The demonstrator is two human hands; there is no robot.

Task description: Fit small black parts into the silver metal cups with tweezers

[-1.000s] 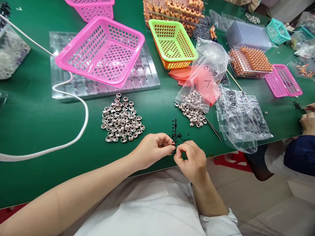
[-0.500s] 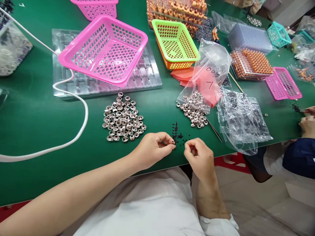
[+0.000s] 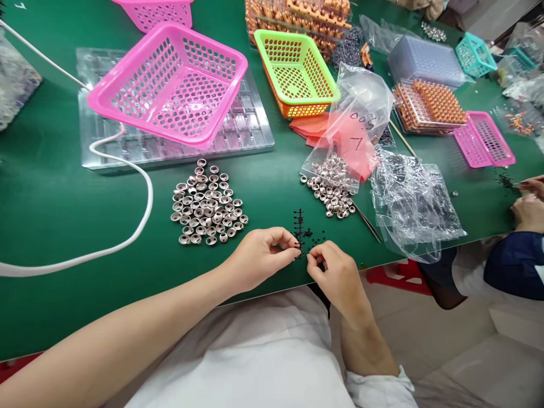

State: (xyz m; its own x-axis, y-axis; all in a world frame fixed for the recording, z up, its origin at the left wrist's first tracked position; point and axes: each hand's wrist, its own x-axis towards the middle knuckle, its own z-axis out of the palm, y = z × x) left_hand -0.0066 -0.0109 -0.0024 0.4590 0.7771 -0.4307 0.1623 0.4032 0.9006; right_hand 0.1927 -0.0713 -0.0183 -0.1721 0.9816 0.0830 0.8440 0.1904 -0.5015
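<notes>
My left hand (image 3: pixel 266 254) pinches the lower end of a thin black strip (image 3: pixel 299 222) with short side prongs, like a moulded plastic sprue. Just right of it, my right hand (image 3: pixel 334 269) has thumb and forefinger closed together; anything between those fingertips is too small to make out. Small black bits (image 3: pixel 315 235) lie scattered on the green table beside the strip. Beyond my left hand sits a group of small silver metal cups (image 3: pixel 209 207) with holes. Another pile of silver cups (image 3: pixel 335 195) spills from a clear plastic bag (image 3: pixel 363 93) past my right hand.
Tweezers (image 3: pixel 369 222) lie right of the bagged cups, near crumpled clear bags (image 3: pixel 412 204). A pink basket (image 3: pixel 170 90) rests on a clear tray (image 3: pixel 259 133), with a green basket (image 3: pixel 297 73) beside it. A white cable (image 3: pixel 147 198) curves across the left. A co-worker's hands (image 3: pixel 529 207) are at far right.
My right hand has moved left, closer to the black strip and my left hand. The left hand keeps its pinch. The whole view has shifted slightly.
</notes>
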